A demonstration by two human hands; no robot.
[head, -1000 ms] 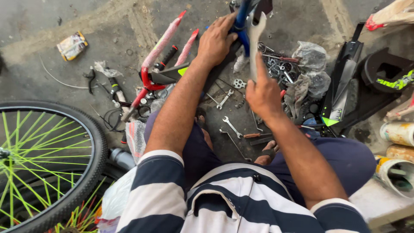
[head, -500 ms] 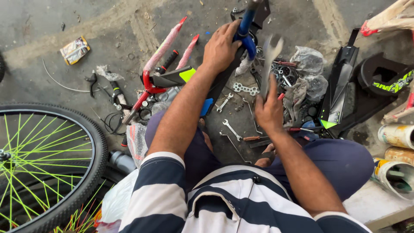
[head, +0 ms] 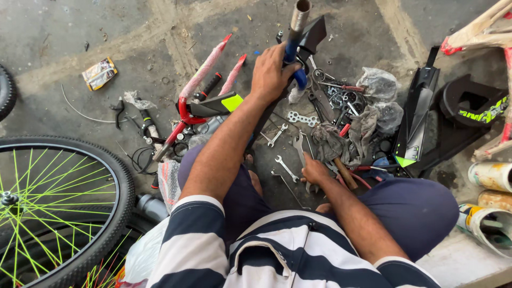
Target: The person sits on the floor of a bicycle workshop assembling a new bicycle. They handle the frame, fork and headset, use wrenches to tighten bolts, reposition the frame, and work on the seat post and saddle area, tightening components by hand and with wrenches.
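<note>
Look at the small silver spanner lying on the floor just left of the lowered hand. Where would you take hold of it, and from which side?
Grip the spanner by its slim middle shank, coming straight down from above. It lies flat on the concrete floor, apart from the other tools, with its wider heads at both ends. The right hand is closest; the left hand is wrapped round the upright blue tube.

Stained grey concrete floor (head: 64,32) in daylight

We wear a short-sleeved shirt (head: 277,250) with broad navy and white stripes, dark blue trousers (head: 421,208), forearms bare.
</note>
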